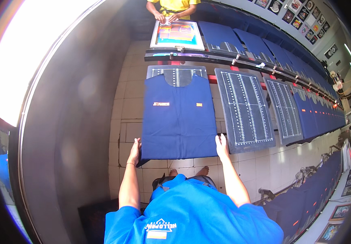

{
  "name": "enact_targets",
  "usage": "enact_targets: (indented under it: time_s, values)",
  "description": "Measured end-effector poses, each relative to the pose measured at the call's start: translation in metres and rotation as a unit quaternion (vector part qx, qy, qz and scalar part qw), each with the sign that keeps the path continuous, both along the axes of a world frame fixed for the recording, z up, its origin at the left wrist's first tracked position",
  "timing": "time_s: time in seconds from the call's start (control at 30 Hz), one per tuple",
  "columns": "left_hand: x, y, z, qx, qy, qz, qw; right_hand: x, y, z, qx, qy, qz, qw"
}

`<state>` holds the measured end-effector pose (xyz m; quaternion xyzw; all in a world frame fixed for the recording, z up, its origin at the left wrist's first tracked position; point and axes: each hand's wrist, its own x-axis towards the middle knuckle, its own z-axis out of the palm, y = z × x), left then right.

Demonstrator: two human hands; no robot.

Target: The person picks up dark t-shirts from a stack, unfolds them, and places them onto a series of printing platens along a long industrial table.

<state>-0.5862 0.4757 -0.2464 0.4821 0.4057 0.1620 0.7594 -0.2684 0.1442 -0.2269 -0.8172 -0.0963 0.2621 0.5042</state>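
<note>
A dark navy T-shirt (178, 122) lies spread over a flat printing board (157, 71), whose ruled markings show past the neckline. Small orange prints sit on both sides of its chest. My left hand (134, 153) is against the shirt's left edge near the hem, its fingers stretched forward and partly hidden by the cloth. On the opposite edge, my right hand (222, 147) rests with fingers extended along the side. The hem hangs slightly lower at the left corner.
Bare ruled boards (246, 110) stand to the right, followed by navy shirts (311, 116) on further boards. Across the black rail (224, 61), a person in yellow (175, 6) works at a framed screen (177, 35). A dark wall (73, 122) rises at left.
</note>
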Motion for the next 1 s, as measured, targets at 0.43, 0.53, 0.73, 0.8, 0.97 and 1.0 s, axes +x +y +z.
enact_targets:
  time_s: [0.43, 0.53, 0.73, 0.8, 0.97, 1.0]
  values:
    - [-0.073, -0.027, 0.036, -0.21, 0.057, -0.041, 0.975, -0.017, -0.121, -0.044, 0.189, 0.475, -0.046, 0.858]
    - [-0.056, -0.003, 0.064, -0.062, -0.009, -0.039, 0.997, 0.001, -0.072, 0.033, 0.119, 0.292, -0.073, 0.946]
    - [0.09, 0.101, 0.281, 0.237, -0.279, -0.054, 0.929, 0.111, 0.025, 0.292, 0.503, 0.158, -0.076, 0.846]
    - [0.112, 0.087, 0.358, 0.317, -0.27, 0.008, 0.909, 0.118, 0.02, 0.358, 0.596, 0.078, -0.045, 0.798]
    - [0.18, -0.015, 0.482, 0.407, -0.34, -0.055, 0.846, 0.095, -0.087, 0.412, 0.665, -0.063, 0.039, 0.743]
    - [0.202, -0.037, 0.491, 0.406, -0.357, -0.067, 0.839, 0.08, -0.122, 0.415, 0.654, -0.094, 0.022, 0.75]
